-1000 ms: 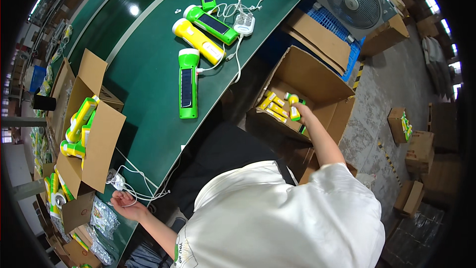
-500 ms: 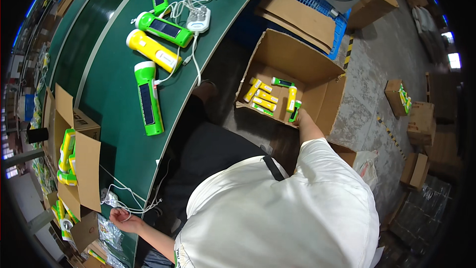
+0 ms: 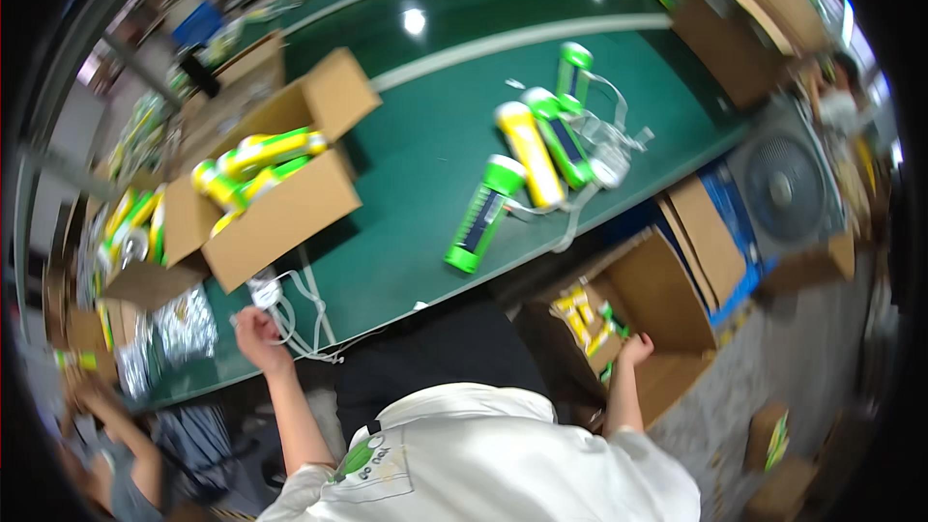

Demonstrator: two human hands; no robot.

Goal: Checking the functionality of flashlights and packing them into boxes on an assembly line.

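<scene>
My left hand (image 3: 259, 336) is at the front edge of the green table, its fingers curled on a loop of white charging cable (image 3: 315, 302) beside a white charger hub (image 3: 264, 288). My right hand (image 3: 635, 350) is over an open cardboard box (image 3: 667, 295) below the table edge, its fingers apart and nothing seen in them. Yellow flashlights (image 3: 578, 314) and green ones lie in that box, just left of the hand. On the table, a green flashlight (image 3: 480, 217) and a yellow flashlight (image 3: 530, 157) lie among others, some with cables, near another white hub (image 3: 609, 164).
A carton (image 3: 280, 222) packed with yellow and green flashlights stands on the table at left. Silvery plastic bags (image 3: 187, 322) lie near it. A fan (image 3: 781, 179) and flattened cardboard (image 3: 710, 237) are at right. Another person's arm (image 3: 121, 420) shows at lower left.
The view has swung left, and now is blurred. My right hand has drawn back from the green flashlight in the box. My left hand stays by the cables.
</scene>
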